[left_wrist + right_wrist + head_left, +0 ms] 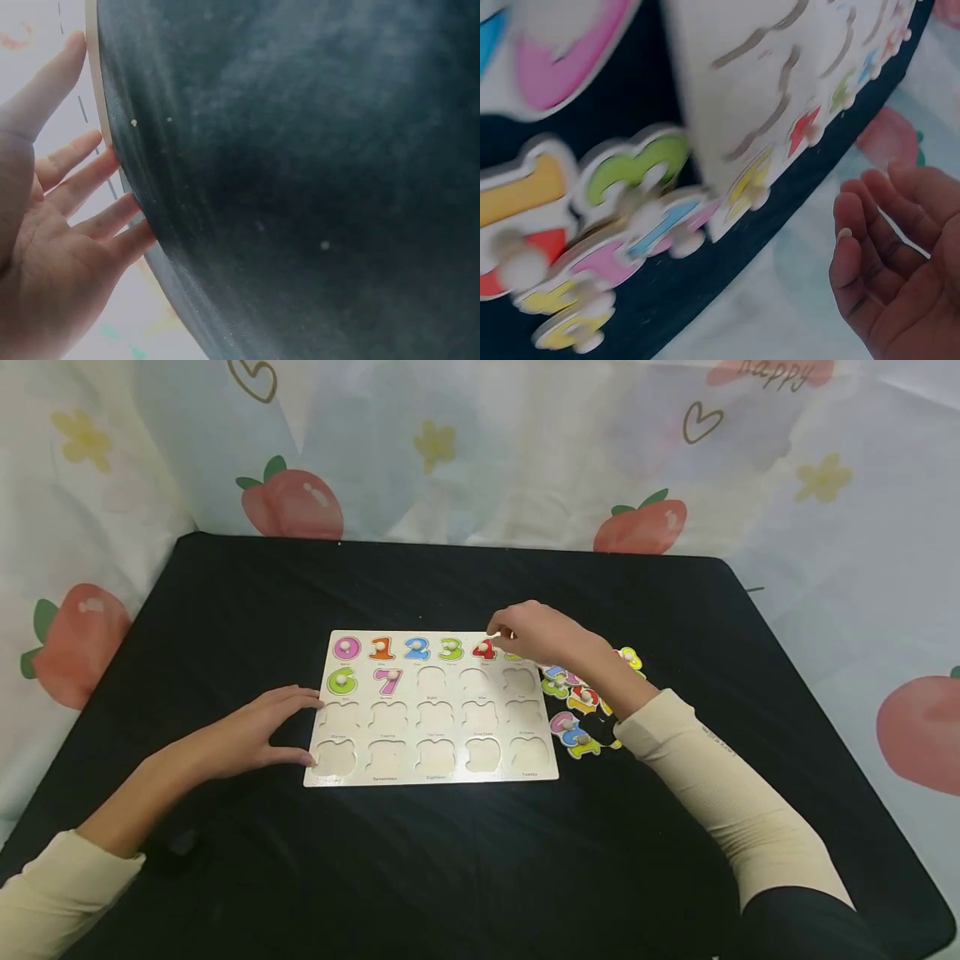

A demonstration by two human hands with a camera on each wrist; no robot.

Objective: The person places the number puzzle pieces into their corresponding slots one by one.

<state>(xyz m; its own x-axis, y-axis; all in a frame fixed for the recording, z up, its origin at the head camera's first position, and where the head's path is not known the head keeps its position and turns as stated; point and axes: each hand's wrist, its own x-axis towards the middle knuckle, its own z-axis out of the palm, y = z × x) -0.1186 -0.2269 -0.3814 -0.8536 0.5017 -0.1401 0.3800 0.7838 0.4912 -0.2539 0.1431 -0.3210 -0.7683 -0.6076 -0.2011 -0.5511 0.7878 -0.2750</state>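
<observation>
A pale wooden number puzzle board (411, 775) lies on the black table, with knobbed number pieces 0 to 5 along its far row and 6 and 7 in the second row. My left hand (255, 733) touches the board's left edge with fingers and thumb spread; the left wrist view shows its fingertips (139, 234) at that edge. Over the far right corner hovers my right hand (546, 633), near the red 4 (483, 649) and partly hiding the yellow 5 (751, 180). Its fingers are loosely bent and hold nothing in the right wrist view.
Beside the board's right edge lies a loose heap of knobbed number pieces (581, 748), some overlapping and partly under the right forearm. Shallow cutouts (435, 717) fill the board's nearer rows. A printed cloth (517, 460) hangs behind the table.
</observation>
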